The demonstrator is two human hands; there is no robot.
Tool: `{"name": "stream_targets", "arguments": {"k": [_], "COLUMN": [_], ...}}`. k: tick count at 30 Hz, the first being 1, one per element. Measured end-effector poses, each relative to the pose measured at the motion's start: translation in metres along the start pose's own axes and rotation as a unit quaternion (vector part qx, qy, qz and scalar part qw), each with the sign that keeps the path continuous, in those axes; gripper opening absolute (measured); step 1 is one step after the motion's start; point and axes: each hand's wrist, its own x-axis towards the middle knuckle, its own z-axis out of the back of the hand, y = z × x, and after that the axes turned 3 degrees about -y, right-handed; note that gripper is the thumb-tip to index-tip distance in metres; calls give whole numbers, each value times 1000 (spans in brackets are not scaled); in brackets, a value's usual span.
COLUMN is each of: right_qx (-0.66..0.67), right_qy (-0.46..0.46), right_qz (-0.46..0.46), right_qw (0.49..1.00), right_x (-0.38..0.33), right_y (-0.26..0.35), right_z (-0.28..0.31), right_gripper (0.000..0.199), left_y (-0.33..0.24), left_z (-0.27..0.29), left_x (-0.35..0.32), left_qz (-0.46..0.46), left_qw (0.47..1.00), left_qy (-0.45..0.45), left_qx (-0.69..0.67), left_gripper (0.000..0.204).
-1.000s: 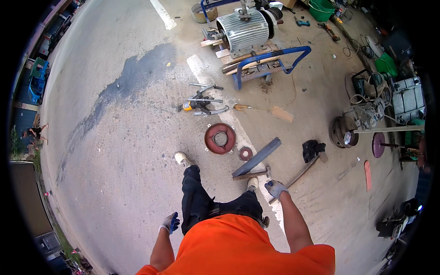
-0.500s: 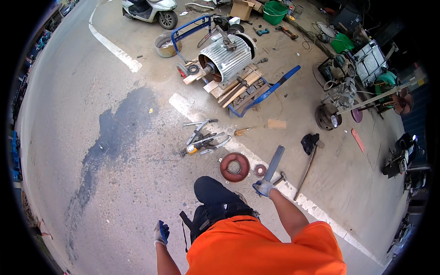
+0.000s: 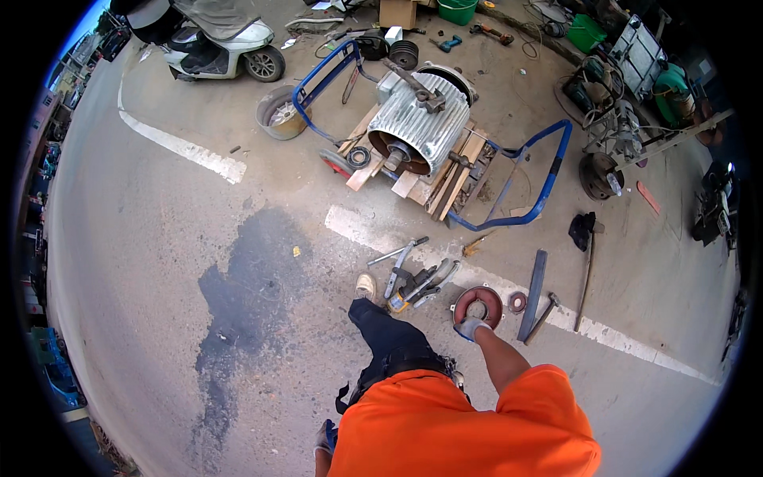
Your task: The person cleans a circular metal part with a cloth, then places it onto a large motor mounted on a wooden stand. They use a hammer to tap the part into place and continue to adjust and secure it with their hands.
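Observation:
My right hand point(image 3: 470, 327), in a pale glove, is closed at the near left rim of a round reddish-brown motor end cover point(image 3: 496, 299) with a hole in its middle. Whether the cover is off the ground I cannot tell. To its right lie a small reddish ring-shaped cap point(image 3: 517, 302), a long grey flat bar point(image 3: 533, 294) and a hammer point(image 3: 542, 319). Left of the cover, a gear puller point(image 3: 415, 288) with spread metal arms rests near my shoe. My left hand point(image 3: 327, 437), in a blue and grey glove, hangs beside my hip; its fingers are mostly hidden.
Ahead, a big ribbed electric motor point(image 3: 421, 119) lies on wooden planks on a blue-framed cart point(image 3: 556, 175). A metal bucket point(image 3: 282, 113) and a white scooter point(image 3: 222, 48) stand far left. A long-handled hammer point(image 3: 586, 278) lies at right, near a black cloth point(image 3: 582, 229).
My right hand has let go of the grey bar, now on the ground, and moved left to the end cover. I have stepped left and forward; my left hand is closer to my body.

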Motion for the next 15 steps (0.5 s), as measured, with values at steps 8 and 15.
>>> {"name": "stream_targets", "arguments": {"k": [8, 15], "right_qx": [222, 483], "right_qy": [-233, -275], "right_qz": [96, -162], "right_qw": [942, 815], "right_x": [70, 100], "right_y": [116, 146], "right_z": [149, 172], "right_gripper": [31, 32], "left_y": [-308, -605], "left_z": [43, -60], "left_x": [8, 21], "left_qz": [-77, -214], "left_qw": [992, 941], "left_qy": [-3, 48], "left_qx": [100, 257], "left_gripper": [58, 47]}}
